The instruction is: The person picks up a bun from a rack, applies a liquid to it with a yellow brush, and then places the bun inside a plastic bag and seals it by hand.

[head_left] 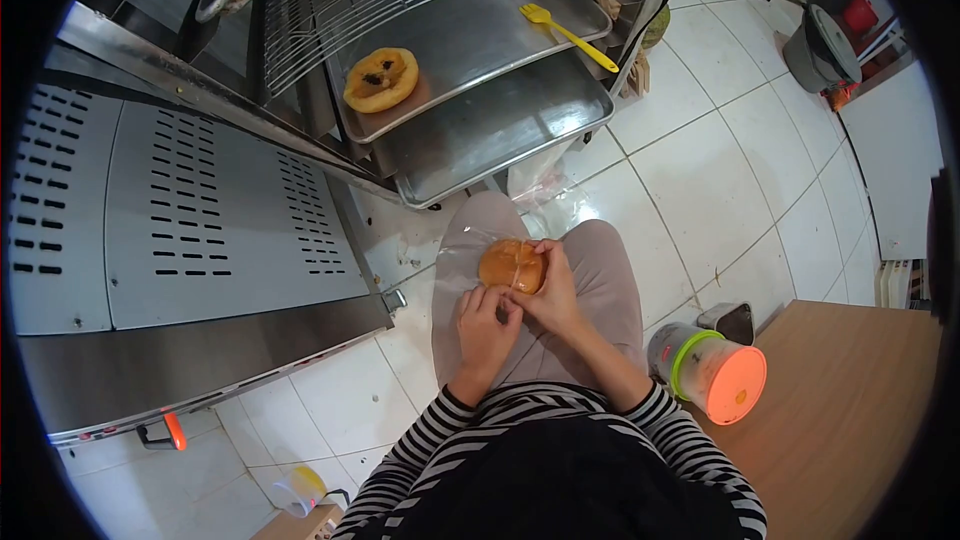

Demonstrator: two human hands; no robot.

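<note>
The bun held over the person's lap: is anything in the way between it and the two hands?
Only clear plastic, which seems to wrap the bun. The right hand grips its side, the left hand is at its near edge; nothing else visible blocks either.

hands [552,296]: at bun [503,264], over lap [615,310] | wrap [460,258]: clear, probably plastic | tray [470,35]: yellow fork [572,38], round bread [378,95]

1. One head-worn view looks forward and steeply down over the person's black clothing [540,480] at bottom centre.
2. The left hand [487,328] and right hand [552,295] are near, mid-frame.
3. The lower tray [490,130], upper centre, lies farther off.
4. Dark, curved edges frame the wide view.
</note>
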